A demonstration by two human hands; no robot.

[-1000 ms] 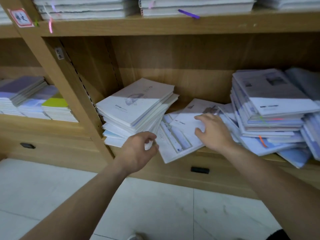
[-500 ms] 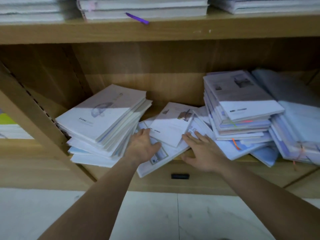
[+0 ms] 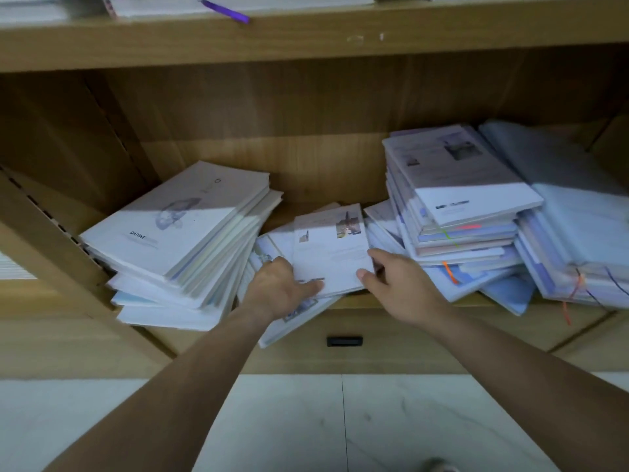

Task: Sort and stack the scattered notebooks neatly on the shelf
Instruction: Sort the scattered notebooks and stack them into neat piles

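– Head view: on the shelf (image 3: 323, 158), where do we find the notebooks?
– We find a leaning left stack (image 3: 177, 233), a taller right stack (image 3: 459, 185), and loose copies between them. Both hands hold the top notebook (image 3: 332, 247) of that loose heap: left hand (image 3: 275, 287) at its near left corner, right hand (image 3: 398, 281) at its right edge, thumbs on the cover.
– How will it handle?
– We judge it light, thin and flexible, with a smooth cover likely to slide. We grip opposite edges and keep it flat.
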